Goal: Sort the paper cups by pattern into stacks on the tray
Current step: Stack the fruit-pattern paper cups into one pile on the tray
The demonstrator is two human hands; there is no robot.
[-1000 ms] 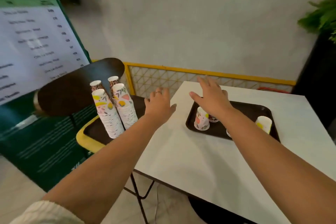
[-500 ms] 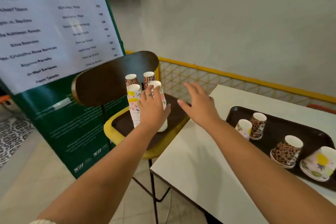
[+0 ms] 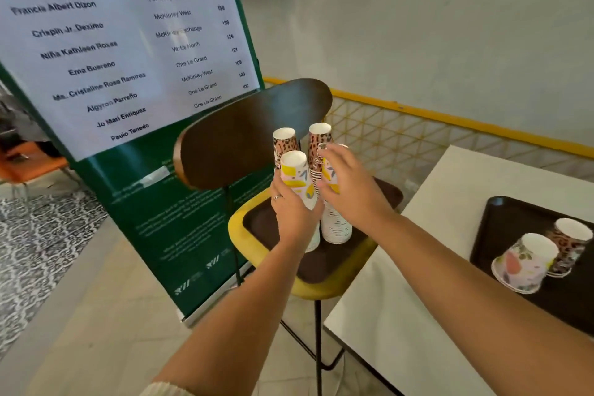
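Several tall stacks of upside-down paper cups stand on a chair seat (image 3: pixel 321 270). My left hand (image 3: pixel 291 214) is wrapped around the front-left floral stack (image 3: pixel 297 177). My right hand (image 3: pixel 348 190) is closed on the top of the front-right floral stack (image 3: pixel 336 225). Behind them rise two leopard-print stacks (image 3: pixel 285 142) (image 3: pixel 319 140). At the right, a dark tray (image 3: pixel 501 219) on the white table holds an upside-down floral cup (image 3: pixel 524 262) and a leopard-print cup (image 3: pixel 570 243) beside it.
The chair has a dark curved backrest (image 3: pixel 250 132) and a yellow seat rim (image 3: pixel 238 231). A green standing sign (image 3: pixel 128 74) is behind it at the left. The white table (image 3: pixel 418 315) fills the right, with a yellow mesh railing (image 3: pixel 450 138) beyond.
The view has swung left from the tray to the chair. Both hands moved from over the table to the cup stacks and closed on the two floral stacks.
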